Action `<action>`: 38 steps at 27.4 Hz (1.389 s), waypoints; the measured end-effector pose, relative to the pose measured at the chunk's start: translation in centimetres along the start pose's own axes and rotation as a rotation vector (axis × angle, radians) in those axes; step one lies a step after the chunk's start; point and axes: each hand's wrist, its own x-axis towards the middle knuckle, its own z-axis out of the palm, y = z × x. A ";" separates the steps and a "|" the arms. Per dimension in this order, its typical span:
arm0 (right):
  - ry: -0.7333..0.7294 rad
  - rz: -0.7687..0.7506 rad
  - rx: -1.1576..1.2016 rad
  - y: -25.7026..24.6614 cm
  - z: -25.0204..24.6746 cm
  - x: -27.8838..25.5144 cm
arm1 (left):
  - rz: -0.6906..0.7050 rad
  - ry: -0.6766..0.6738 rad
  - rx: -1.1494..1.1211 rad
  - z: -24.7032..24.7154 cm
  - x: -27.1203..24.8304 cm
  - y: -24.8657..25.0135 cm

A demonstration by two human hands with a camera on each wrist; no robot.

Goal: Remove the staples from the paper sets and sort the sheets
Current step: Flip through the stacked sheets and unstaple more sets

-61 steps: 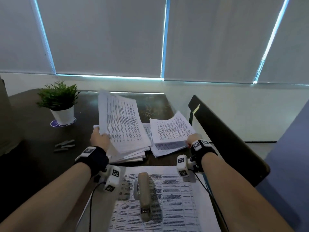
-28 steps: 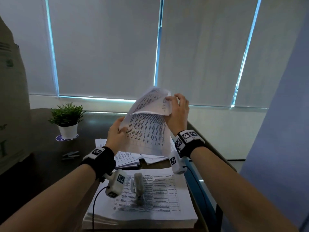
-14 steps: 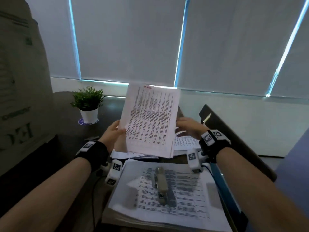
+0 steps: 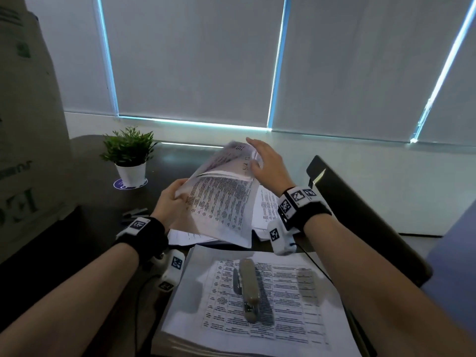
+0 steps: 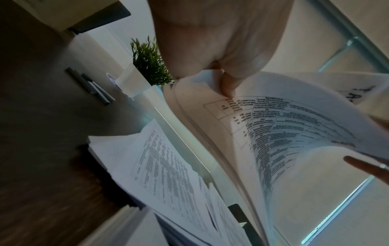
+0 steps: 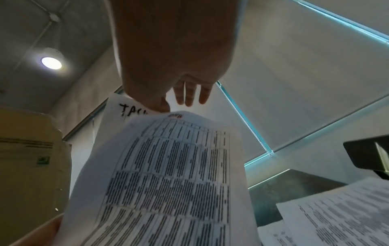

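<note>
A stapled paper set (image 4: pixel 221 204) printed with tables hangs in the air over the desk. My left hand (image 4: pixel 171 202) pinches its left edge, thumb (image 5: pixel 227 86) on the printed side. My right hand (image 4: pixel 265 163) is at the set's top edge, where the top sheets curl back. Its thumb (image 6: pixel 160 104) touches a sheet with handwriting while its fingers (image 6: pixel 189 94) stay straight and off the paper. A grey stapler (image 4: pixel 248 289) lies on the thick paper stack (image 4: pixel 322 305) nearest me. Two lower piles lie behind it, the left pile (image 4: pixel 185 237) and the right pile (image 4: pixel 265 207).
A small potted plant (image 4: pixel 128 155) stands at the back left of the dark desk (image 4: pixel 90 202), with strips of staples (image 4: pixel 135 213) near it. A large cardboard box (image 4: pixel 25 124) rises at the left. A dark chair back (image 4: pixel 360 215) sits close on the right.
My right hand has risen from beside the right pile to the top of the held set. The set's top sheets, flat and upright before, now bend backward.
</note>
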 end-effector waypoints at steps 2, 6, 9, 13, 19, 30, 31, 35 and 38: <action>0.019 -0.001 0.024 -0.3 0.1 -0.8 | -0.020 0.013 -0.041 0.1 -0.1 0.2; 0.037 -0.041 0.018 -0.4 0.2 -1.6 | -0.029 -0.007 -0.058 -0.1 -0.2 0.4; 0.007 -0.041 -0.028 -0.2 0.3 -1.4 | -0.030 -0.037 -0.087 -0.1 -0.5 0.6; 0.166 -0.096 -0.070 -0.1 0.4 -1.1 | -0.025 -0.067 -0.099 -0.3 -0.7 0.8; 0.273 -0.131 0.026 -0.5 -0.6 -0.5 | -0.021 -0.055 -0.093 -0.6 -0.5 1.0; 0.335 -0.276 -0.048 -2.3 -1.7 -1.0 | 0.000 0.021 -0.217 -0.7 -0.4 2.7; 0.330 -0.273 -0.053 -2.2 -1.7 -1.1 | 0.000 0.026 -0.222 -0.7 -0.4 2.7; 0.308 -0.260 -0.066 -2.5 -1.8 -1.3 | -0.007 0.027 -0.215 -1.0 -0.6 2.9; 0.330 -0.273 -0.055 -2.6 -1.9 -1.3 | -0.010 0.025 -0.238 -0.9 -0.8 3.2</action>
